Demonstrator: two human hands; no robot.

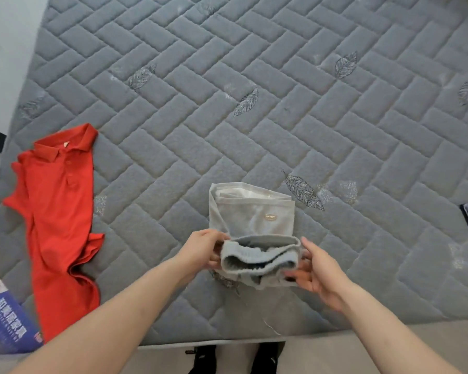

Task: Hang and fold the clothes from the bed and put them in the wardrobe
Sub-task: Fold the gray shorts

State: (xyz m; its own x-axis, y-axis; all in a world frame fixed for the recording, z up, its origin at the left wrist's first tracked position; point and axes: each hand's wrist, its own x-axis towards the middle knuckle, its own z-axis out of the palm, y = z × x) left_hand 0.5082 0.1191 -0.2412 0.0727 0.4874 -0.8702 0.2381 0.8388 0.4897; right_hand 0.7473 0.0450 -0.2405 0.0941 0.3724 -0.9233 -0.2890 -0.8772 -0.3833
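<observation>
1. While both hands work at its near end, a folded grey garment [251, 220] lies on the bed [254, 103] near its front edge.
2. Left hand [204, 248] grips the garment's rolled left edge.
3. Right hand [318, 268] grips the right edge.
4. Red polo shirt [57, 220]: spread flat, far left, well apart.
</observation>
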